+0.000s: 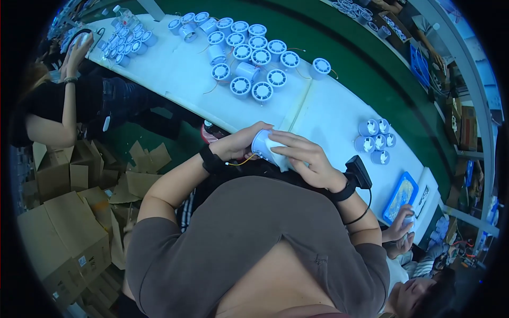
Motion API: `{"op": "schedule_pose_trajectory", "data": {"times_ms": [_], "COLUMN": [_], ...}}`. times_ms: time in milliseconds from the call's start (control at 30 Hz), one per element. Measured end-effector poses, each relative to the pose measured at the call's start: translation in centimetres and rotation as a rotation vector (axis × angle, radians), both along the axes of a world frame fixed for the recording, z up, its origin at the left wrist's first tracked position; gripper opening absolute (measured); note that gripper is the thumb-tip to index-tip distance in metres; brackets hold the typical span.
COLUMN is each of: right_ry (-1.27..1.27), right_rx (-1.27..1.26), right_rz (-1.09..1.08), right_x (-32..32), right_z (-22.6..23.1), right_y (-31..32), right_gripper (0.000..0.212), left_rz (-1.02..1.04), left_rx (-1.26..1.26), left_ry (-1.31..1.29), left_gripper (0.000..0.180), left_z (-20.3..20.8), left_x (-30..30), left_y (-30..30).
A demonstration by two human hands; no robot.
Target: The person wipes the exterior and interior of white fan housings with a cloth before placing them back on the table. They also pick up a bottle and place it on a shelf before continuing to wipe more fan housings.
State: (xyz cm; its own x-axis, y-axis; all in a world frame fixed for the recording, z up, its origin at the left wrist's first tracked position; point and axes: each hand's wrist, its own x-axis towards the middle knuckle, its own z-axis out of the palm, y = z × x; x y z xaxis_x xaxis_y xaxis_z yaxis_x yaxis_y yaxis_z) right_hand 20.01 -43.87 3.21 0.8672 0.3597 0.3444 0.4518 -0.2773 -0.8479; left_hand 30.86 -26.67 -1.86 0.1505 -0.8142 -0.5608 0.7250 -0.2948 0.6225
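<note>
At the white table (pixel 331 114) on green floor (pixel 339 53), hands (pixel 306 155) hold a cylinder (pixel 260 142).

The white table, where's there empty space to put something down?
The biggest bare patch on the white table lies between the pale seam and the small right-hand cup group. Another separates the grille-topped cups from the far-left cups. Those last two groups are crowded.
</note>
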Motion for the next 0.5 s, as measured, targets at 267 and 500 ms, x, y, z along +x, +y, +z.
{"op": "schedule_pose_trajectory", "data": {"times_ms": [267, 500], "right_ry": [-0.117, 0.584], "right_rx": [-0.440, 0.079], "right_rz": [-0.240, -0.358], "right_x": [-0.8, 0.4], "right_z": [-0.2, -3.4], "right_y": [-0.2, -0.5], "right_gripper": [0.044, 0.033], "left_rz": [-0.131, 0.220], "left_rx": [0.100, -0.070], "left_ry": [0.291, -1.203], "left_gripper": [0.033, 0.037], "left_z": [0.2, 3.1], "left_x": [-1.6, -1.7], "left_y": [-2.1, -2.0]}}
